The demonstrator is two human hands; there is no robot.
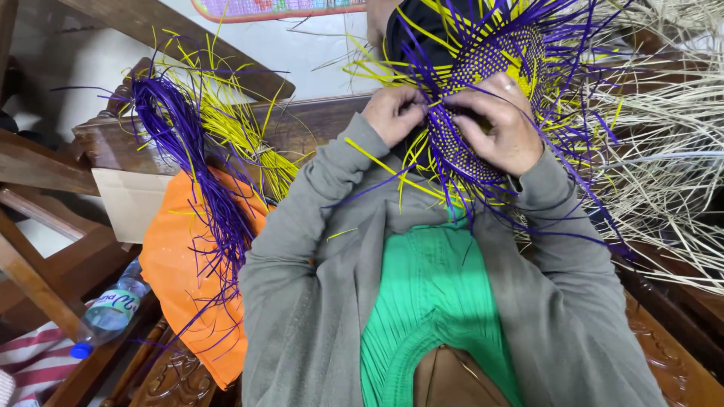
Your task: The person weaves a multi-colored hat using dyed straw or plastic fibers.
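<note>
On a wooden bench (317,113), two hands (452,120) (both pinching) weave one mat (483,68).

Woven piece (483,98): purple and yellow strips in a tight checker pattern, curved, unfinished. Loose strip ends fan out from all edges. Held upright between both hands, above the lap.

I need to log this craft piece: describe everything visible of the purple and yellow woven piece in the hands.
The purple and yellow woven piece is a curved panel of flat, plastic-looking strips in a tight checker weave. Loose purple and yellow strip ends fan out all round its unfinished edge. It stands tilted before the chest, with the left hand and right hand pinching strips at its middle.
</note>
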